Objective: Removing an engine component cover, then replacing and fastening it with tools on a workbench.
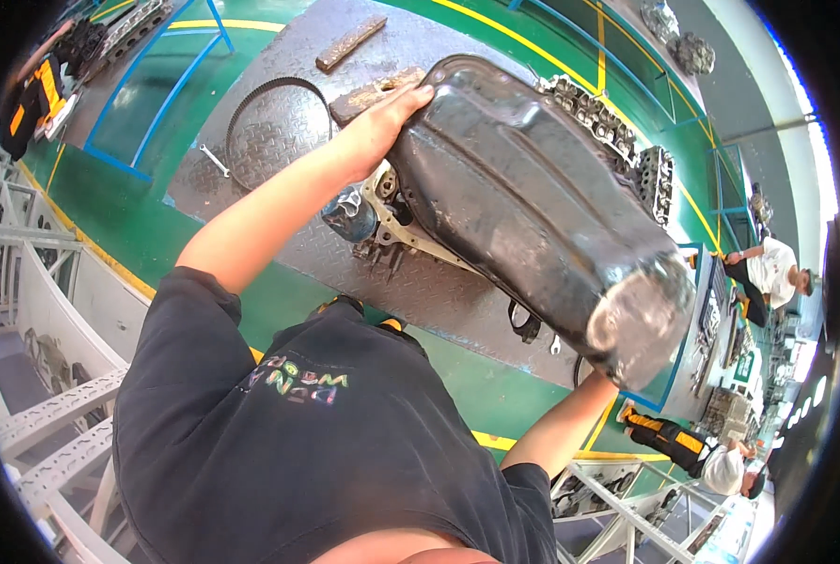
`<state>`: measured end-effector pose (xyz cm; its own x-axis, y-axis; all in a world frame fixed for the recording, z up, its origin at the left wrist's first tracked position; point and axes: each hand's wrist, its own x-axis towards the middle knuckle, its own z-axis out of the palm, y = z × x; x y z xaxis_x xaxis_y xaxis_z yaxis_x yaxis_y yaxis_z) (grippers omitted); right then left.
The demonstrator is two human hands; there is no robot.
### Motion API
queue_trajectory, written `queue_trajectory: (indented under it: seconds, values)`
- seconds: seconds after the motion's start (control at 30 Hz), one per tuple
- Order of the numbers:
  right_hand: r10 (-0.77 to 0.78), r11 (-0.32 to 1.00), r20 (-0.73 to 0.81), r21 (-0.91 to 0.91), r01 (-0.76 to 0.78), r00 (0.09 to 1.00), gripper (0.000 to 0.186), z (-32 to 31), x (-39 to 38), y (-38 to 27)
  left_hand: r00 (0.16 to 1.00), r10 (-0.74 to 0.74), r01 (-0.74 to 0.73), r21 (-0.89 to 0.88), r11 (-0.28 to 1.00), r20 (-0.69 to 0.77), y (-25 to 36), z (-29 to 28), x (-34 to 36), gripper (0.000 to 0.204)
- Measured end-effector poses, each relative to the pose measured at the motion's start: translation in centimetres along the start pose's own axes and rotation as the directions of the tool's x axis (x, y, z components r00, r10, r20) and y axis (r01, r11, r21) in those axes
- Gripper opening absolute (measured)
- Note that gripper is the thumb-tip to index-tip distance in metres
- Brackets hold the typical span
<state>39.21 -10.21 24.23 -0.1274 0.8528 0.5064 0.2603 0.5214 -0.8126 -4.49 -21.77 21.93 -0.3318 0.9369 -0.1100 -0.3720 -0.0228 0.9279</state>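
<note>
A large black oil pan point(523, 179) is held up in both hands, its outer side toward me and its deep, scuffed end at the lower right. At its upper left rim my left hand point(393, 120) is closed, fingers over the edge. My right hand point(604, 382) is at the deep end, mostly hidden behind the pan with only the part near the wrist showing. Partly covered below the pan is an engine block point(392, 211) with a light metal flange and a blue oil filter point(350, 216) on its left side.
The metal-topped bench point(326, 268) carries a toothed belt point(229, 141), a wrench point(215, 162), wooden blocks point(351, 43), cylinder heads point(658, 183), a black ring-shaped part point(523, 323) and a second wrench point(556, 345). White racks point(62, 414) stand lower left. Other people point(772, 273) are at the right and upper left.
</note>
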Motion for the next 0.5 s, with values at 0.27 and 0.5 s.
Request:
queue_trajectory:
  seconds: [0.27, 0.5]
  values:
    - [0.014, 0.985, 0.028, -0.172, -0.009, 0.999, 0.056, 3.0, -0.5, 8.4, 0.965, -0.154, 0.2, 0.212, 0.957, -0.212, -8.2, -5.2, 3.5, 0.076]
    - [0.154, 0.98, 0.086, -0.138, -0.141, 0.984, 0.057, 3.5, 0.0, 17.5, 0.928, -0.19, 0.271, 0.233, 0.934, -0.32, -10.0, -5.3, 2.6, 0.074]
